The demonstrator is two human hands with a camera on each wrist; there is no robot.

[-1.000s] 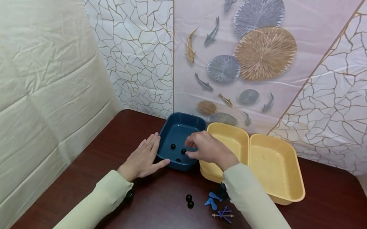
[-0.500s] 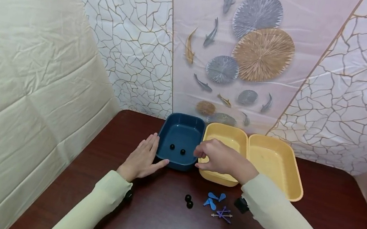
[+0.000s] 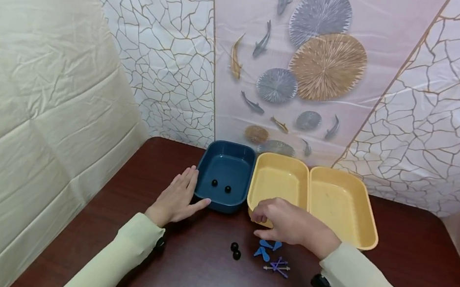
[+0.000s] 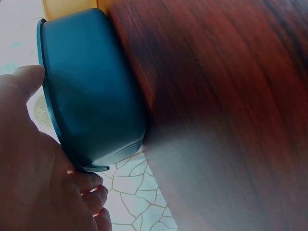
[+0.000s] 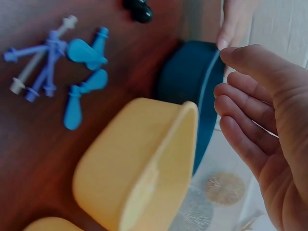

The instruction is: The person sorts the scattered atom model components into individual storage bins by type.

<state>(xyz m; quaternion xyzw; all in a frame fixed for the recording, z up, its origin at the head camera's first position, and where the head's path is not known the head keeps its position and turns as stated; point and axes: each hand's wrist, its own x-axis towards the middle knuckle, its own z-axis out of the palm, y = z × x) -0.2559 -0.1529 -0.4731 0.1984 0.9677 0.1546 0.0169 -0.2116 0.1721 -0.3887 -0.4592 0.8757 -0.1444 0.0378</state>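
Note:
My left hand (image 3: 172, 199) lies with straight fingers along the left side of the dark blue tray (image 3: 228, 152), its thumb at the near rim. In the left wrist view the thumb (image 4: 30, 79) touches that rim. Two black balls (image 3: 228, 189) rest inside the tray. My right hand (image 3: 287, 221), loosely curled with nothing in it, is over the near edge of the middle yellow tray (image 3: 282, 164). Under and in front of it on the table lie several blue paddle-shaped pieces (image 3: 262, 253), purple and pale rods (image 3: 278, 267), and two more black balls (image 3: 236, 254).
A second yellow tray (image 3: 347, 181) stands at the right, side by side with the middle one. All the trays sit on a dark red-brown table (image 3: 191, 281) near a patterned wall covering (image 3: 326, 68). Pale cloth (image 3: 33, 84) hangs at the left.
My right hand has moved from over the blue tray right and toward me, past the middle yellow tray. A third black ball at the blue tray's near side no longer shows. The left hand stays put.

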